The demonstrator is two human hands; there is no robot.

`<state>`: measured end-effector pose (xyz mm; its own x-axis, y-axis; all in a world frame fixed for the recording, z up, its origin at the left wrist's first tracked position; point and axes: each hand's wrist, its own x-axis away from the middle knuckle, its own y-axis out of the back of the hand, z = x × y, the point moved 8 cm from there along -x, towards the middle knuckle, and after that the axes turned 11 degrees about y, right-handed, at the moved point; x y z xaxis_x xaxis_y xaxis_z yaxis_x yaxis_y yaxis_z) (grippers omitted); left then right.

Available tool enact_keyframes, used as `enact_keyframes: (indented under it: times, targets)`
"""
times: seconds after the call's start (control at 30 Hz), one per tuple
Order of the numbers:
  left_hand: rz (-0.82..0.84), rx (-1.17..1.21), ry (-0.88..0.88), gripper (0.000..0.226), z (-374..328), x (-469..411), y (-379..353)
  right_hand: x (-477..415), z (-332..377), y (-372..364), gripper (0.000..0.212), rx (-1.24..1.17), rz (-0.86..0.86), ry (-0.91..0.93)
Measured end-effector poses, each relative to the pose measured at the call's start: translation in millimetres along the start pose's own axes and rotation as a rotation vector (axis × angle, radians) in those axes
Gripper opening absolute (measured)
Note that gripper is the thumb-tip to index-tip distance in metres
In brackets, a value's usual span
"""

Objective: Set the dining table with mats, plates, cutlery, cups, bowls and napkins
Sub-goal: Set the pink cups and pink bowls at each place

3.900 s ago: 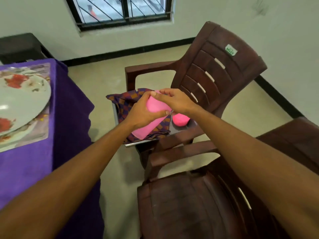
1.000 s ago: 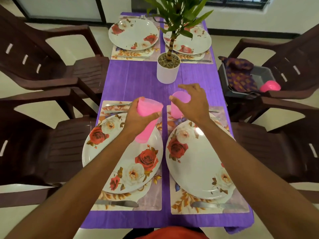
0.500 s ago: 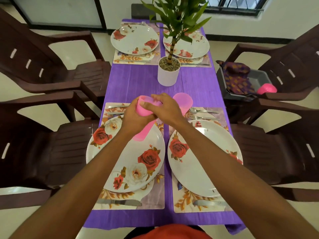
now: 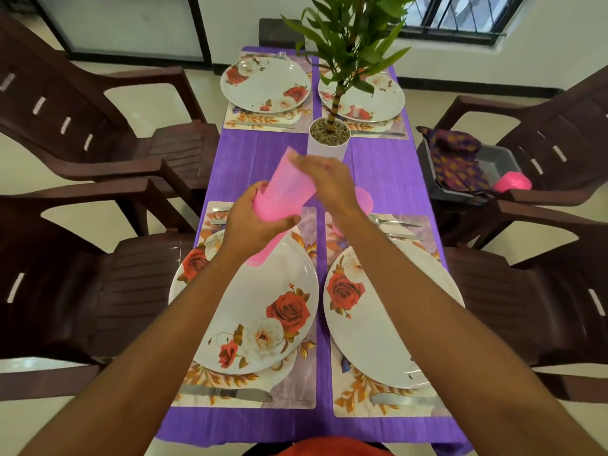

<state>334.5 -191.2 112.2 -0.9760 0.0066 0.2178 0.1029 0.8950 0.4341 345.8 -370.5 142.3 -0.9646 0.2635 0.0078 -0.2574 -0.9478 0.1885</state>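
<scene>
A purple-clothed table (image 4: 269,166) set with four floral plates fills the centre of the frame.
At mid-frame, the left hand (image 4: 253,225) wraps a stack of pink plastic cups (image 4: 283,192); the right hand (image 4: 329,182) closes over the top cup. Another pink cup (image 4: 363,199) stands behind the right wrist.

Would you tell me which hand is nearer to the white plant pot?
Right. The right hand sits just in front of the white plant pot, pulling a pink cup from the stack; the left hand grips that stack lower, nearer the person.
</scene>
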Motion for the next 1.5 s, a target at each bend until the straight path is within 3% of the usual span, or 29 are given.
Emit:
enact_keyframes:
  times: [0.1, 0.2, 0.27, 0.37, 0.57, 0.93, 1.23, 1.33, 1.5]
  targets:
    - [-0.045, -0.022, 0.076, 0.08, 32.4, 0.6, 14.3, -18.1, 2.1, 34.1, 0.029, -0.218, -0.163, -0.152]
    - [-0.075, -0.004, 0.151, 0.088, 59.7, 0.0, 31.7, -37.1, -1.3, 47.3, 0.033, -0.161, -0.191, -0.133]
    - [-0.095, 0.035, 0.171, 0.086, 65.9, -1.4, 42.2, -50.0, -3.9, 44.6, 0.055, 0.032, -0.162, -0.037]
    - [-0.115, 0.071, 0.169, 0.078, 66.5, -4.7, 50.2, -62.3, -5.0, 26.8, 0.082, 0.505, -0.066, 0.158]
    - [-0.141, 0.107, 0.164, 0.077, 67.0, -8.2, 52.8, -56.9, -32.9, -19.9, 0.092, 0.843, 0.14, 0.206]
    - [-0.129, 0.09, 0.198, 0.069, 87.4, -11.5, 53.8, -30.9, -70.9, -34.0, 0.095, 0.902, 0.164, 0.194]
    - [-0.098, 0.09, 0.164, 0.079, 78.9, -10.7, 47.6, -17.4, -63.1, -35.3, 0.108, 0.898, 0.178, 0.156]
    - [-0.073, 0.067, 0.144, 0.078, 75.2, -5.3, 41.2, -5.5, -49.4, -27.2, 0.098, 0.902, 0.11, 0.193]
    - [-0.006, 0.097, 0.098, 0.075, 64.0, 19.0, 33.0, 28.3, -25.8, -14.1, 0.055, 0.728, -0.035, 0.179]
